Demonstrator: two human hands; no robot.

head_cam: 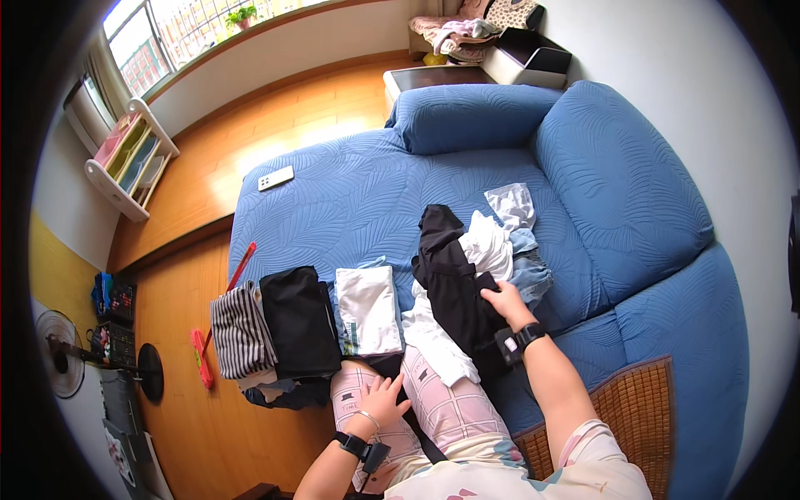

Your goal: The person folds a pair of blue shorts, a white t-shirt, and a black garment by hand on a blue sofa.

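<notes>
My right hand (507, 304) grips the edge of a black garment (447, 272) on top of a loose heap at the right. White garments (484, 244) and a light denim piece (531, 275) stick out from under and beside it. My left hand (380, 400) rests over my thigh with its fingers spread and holds nothing. Just beyond it lies a folded white T-shirt (369, 309) with a print near its lower edge. To the left are a folded black garment (300, 322) and a folded black-and-white striped garment (242, 331), stacked on other clothes.
A blue quilted sofa cover (337, 206) lies beneath the clothes, with a phone (275, 179) near its far left. A red broom (202, 359) is on the wooden floor at the left, near a standing fan (150, 373). A bamboo seat mat (631, 419) lies at my right.
</notes>
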